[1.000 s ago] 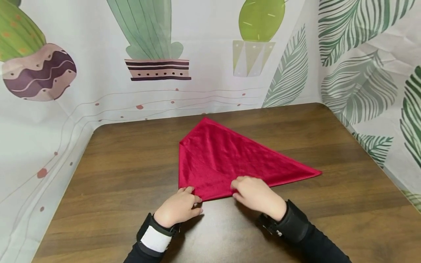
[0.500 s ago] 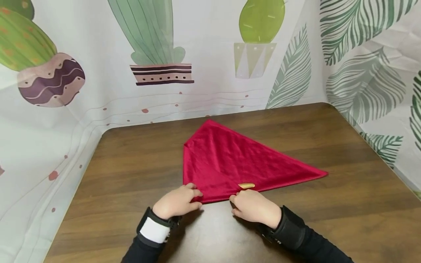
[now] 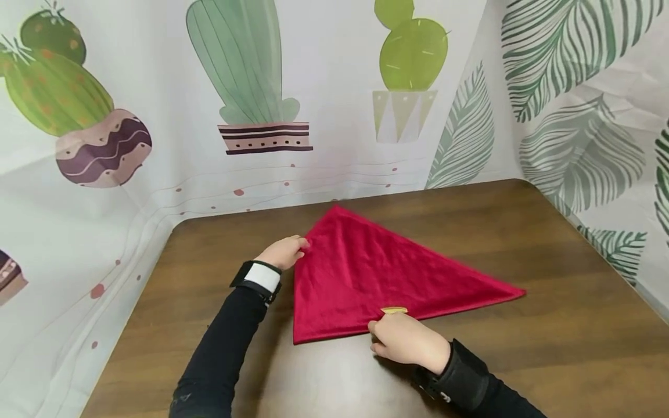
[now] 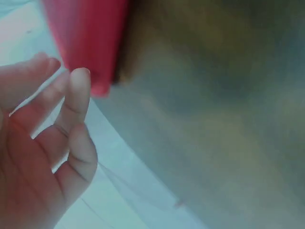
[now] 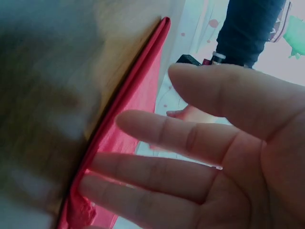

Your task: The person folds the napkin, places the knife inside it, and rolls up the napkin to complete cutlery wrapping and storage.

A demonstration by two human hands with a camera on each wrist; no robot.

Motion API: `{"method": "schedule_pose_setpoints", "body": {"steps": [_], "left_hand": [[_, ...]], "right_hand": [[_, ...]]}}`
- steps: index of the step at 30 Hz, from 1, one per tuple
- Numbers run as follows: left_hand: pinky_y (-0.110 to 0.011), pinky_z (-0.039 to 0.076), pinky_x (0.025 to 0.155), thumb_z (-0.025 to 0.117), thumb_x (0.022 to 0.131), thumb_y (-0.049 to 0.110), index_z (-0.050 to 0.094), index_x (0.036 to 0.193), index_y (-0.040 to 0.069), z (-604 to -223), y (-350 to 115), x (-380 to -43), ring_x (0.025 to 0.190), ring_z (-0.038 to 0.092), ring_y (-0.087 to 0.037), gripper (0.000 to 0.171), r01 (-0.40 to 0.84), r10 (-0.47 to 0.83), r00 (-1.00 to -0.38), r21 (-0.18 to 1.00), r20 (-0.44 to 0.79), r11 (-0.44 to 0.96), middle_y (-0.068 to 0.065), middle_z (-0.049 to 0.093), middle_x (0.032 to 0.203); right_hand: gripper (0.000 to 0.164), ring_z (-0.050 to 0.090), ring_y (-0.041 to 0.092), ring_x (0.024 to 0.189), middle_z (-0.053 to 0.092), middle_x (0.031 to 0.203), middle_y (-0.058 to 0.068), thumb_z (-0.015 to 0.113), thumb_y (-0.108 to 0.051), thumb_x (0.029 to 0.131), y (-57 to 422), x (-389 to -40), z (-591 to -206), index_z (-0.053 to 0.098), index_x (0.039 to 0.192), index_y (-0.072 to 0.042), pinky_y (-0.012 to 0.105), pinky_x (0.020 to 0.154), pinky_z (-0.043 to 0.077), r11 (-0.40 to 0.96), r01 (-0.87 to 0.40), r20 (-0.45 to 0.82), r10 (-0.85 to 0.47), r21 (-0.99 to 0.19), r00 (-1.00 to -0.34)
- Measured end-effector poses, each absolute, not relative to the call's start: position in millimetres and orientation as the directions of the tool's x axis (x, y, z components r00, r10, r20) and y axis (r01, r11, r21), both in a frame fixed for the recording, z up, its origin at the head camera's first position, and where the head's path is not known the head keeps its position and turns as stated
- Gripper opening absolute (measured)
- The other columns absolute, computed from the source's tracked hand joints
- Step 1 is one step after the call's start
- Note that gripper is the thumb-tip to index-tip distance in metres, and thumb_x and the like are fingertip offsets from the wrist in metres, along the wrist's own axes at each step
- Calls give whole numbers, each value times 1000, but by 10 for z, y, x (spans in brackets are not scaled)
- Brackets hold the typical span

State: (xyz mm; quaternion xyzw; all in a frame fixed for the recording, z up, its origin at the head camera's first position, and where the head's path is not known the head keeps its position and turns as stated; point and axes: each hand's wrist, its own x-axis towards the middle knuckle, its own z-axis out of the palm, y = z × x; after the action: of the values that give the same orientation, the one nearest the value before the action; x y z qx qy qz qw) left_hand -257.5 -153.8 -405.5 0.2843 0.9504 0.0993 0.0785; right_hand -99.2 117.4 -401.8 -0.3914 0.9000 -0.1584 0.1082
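Observation:
A red velvety cloth (image 3: 366,267), folded into a rough triangle, lies on the wooden table. Its long point reaches to the right. My left hand (image 3: 284,251) is at its upper left edge, fingertips at the fabric. In the left wrist view those fingers are loosely bent near a corner of the red cloth (image 4: 93,43), with thumb and fingers apart. By the near edge is my right hand (image 3: 410,341), its fingertips touching the cloth beside a small yellow label (image 3: 394,310). The right wrist view shows its fingers fairly straight along the folded edge (image 5: 136,88).
The brown wooden table (image 3: 564,325) extends around the cloth on all sides. Behind it hangs a white curtain (image 3: 340,75) printed with cacti and leaves. A black band with a white patch (image 3: 263,277) is on the left wrist.
My left hand has moved from the cloth's near left corner up to its far left edge, uncovering that corner. My right hand has shifted slightly toward the near edge, and the yellow label has come into view.

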Motion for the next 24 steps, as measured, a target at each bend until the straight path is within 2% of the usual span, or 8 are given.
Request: {"method": "schedule_pose_setpoints", "body": {"steps": [3, 6, 9, 12, 15, 17, 19, 24], "left_hand": [[-34, 43, 81, 57, 84, 3, 63, 101, 5, -4357, -1628, -2920, 96, 55, -23, 18, 548, 576, -794, 183, -194, 816, -9, 61, 100], [-31, 44, 71, 63, 81, 12, 65, 89, 14, -5047, -1951, -3554, 83, 56, -17, 9, 587, 613, -761, 177, -210, 790, -1, 62, 89], [-29, 42, 62, 69, 76, 26, 62, 75, 22, -5803, -2307, -4228, 70, 52, -13, 8, 552, 589, -775, 206, -231, 808, 7, 58, 74], [-30, 41, 60, 68, 76, 34, 61, 72, 21, -6084, -2435, -4382, 67, 50, -13, 15, 512, 552, -792, 210, -261, 833, 6, 56, 71], [-29, 40, 57, 70, 74, 30, 61, 68, 17, -6032, -2393, -4271, 64, 49, -14, 17, 497, 529, -813, 183, -243, 848, 4, 56, 67], [-29, 41, 57, 71, 73, 29, 61, 67, 15, -5813, -2290, -4111, 64, 50, -16, 18, 480, 510, -823, 172, -252, 860, 2, 57, 66], [-27, 39, 54, 75, 69, 28, 57, 62, 16, -5492, -2156, -3900, 60, 48, -15, 22, 478, 514, -828, 196, -224, 856, 2, 53, 62], [-30, 39, 59, 76, 67, 22, 49, 64, 8, -4500, -1691, -3302, 65, 48, -20, 31, 362, 400, -880, 182, -257, 914, -4, 49, 63]], "right_hand": [[25, 25, 2, 47, 28, 51, -10, 62, -14, 78, 1215, -1001, -4036, 43, 62, -15, 18, 47, 25, 633, -667, -57, -741, -393, -669], [25, 25, 2, 48, 28, 51, -11, 61, -13, 78, 1226, -1023, -4043, 42, 61, -16, 17, 49, 25, 612, -690, -34, -757, -385, -652], [24, 29, 2, 49, 33, 50, -11, 62, -15, 78, 1224, -1041, -4050, 45, 61, -16, 18, 52, 27, 602, -710, -22, -768, -365, -640], [22, 34, 3, 51, 37, 52, -12, 63, -17, 78, 1213, -1040, -4064, 47, 62, -16, 20, 56, 30, 600, -715, -32, -773, -359, -633], [20, 36, 3, 53, 40, 53, -13, 63, -18, 78, 1207, -1034, -4070, 49, 63, -16, 20, 58, 32, 597, -717, -36, -777, -360, -629], [20, 36, 3, 52, 40, 53, -12, 63, -16, 78, 1207, -1038, -4068, 49, 63, -16, 20, 57, 32, 596, -722, -30, -778, -353, -627], [20, 36, 4, 52, 39, 52, -12, 62, -13, 77, 1210, -1045, -4063, 49, 62, -16, 20, 57, 32, 595, -725, -21, -778, -348, -628], [22, 32, 5, 49, 35, 51, -11, 60, -9, 76, 1228, -1087, -4055, 45, 60, -15, 21, 56, 31, 597, -728, 0, -773, -337, -634]]}}
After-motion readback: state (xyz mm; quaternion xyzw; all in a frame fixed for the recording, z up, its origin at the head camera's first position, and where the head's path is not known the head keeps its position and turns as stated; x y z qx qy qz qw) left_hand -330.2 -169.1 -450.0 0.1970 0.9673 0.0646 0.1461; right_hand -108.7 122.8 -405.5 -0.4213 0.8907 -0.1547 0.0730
